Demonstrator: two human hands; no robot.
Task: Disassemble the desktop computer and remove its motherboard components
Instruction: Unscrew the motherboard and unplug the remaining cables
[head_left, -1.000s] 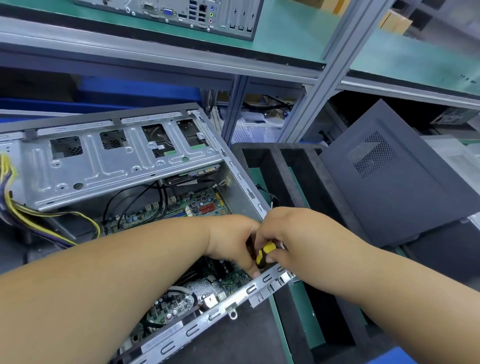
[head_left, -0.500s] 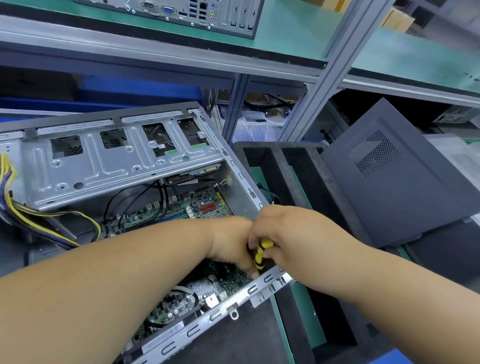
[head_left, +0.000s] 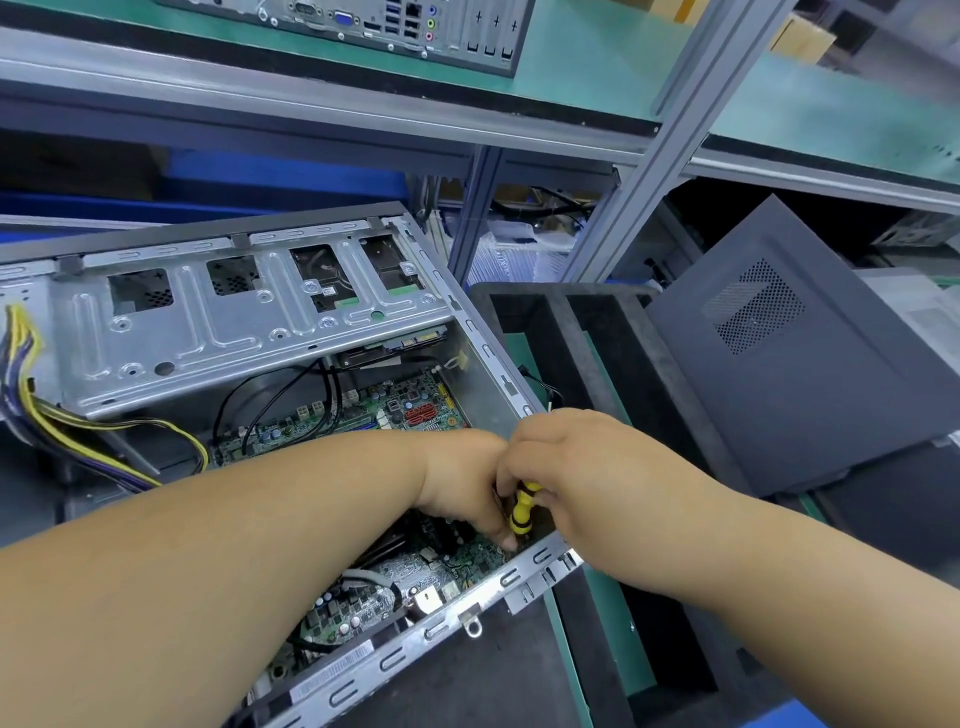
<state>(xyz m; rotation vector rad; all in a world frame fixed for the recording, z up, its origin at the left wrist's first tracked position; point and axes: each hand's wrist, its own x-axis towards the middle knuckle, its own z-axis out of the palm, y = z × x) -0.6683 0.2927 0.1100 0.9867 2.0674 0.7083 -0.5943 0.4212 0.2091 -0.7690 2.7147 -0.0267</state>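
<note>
Right hand (head_left: 582, 467): fingers curled round yellow-and-black screwdriver (head_left: 521, 509), over computer case (head_left: 249, 332) near corner. Left hand (head_left: 467, 488): beside it, fingertips reaching down inside; grip unclear.

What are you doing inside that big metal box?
A person is taking apart a computer case that lies open on its side. The right hand grips a yellow-and-black screwdriver pointed down at the motherboard near the case's edge, and the left hand sits right beside it by the tip. The board is still inside. The removed side panel leans to the right.
</note>
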